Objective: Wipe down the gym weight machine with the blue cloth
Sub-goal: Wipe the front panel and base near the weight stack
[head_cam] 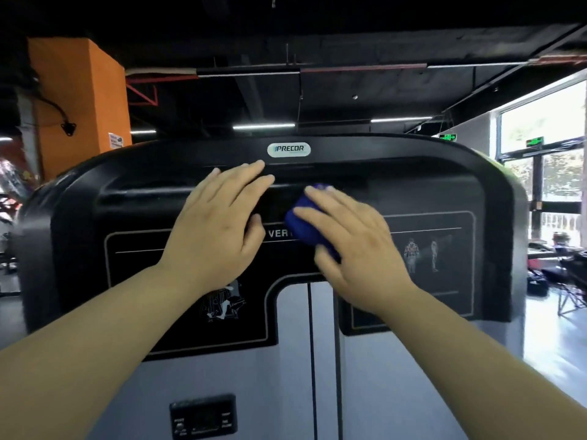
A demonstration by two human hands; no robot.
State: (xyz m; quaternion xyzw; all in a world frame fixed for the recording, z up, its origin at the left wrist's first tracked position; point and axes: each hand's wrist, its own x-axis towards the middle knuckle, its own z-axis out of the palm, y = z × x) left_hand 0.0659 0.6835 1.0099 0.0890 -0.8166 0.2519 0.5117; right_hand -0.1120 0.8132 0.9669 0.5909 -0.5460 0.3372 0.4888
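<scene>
The black top shroud of the weight machine point(444, 185) fills the middle of the view, with a Precor badge point(288, 149) on its upper rim. My right hand point(359, 246) lies flat on a bunched blue cloth point(301, 220) and presses it against the shroud's centre, over the printed label. Most of the cloth is hidden under the palm and fingers. My left hand point(219, 223) rests flat on the shroud just left of the cloth, fingers straight and reaching toward the recess below the badge.
Below the shroud a grey panel point(397, 376) carries a vertical slot and a small black display point(203, 419). An orange pillar point(79, 103) stands at the back left. Windows and folded black frames point(568, 290) sit at the right.
</scene>
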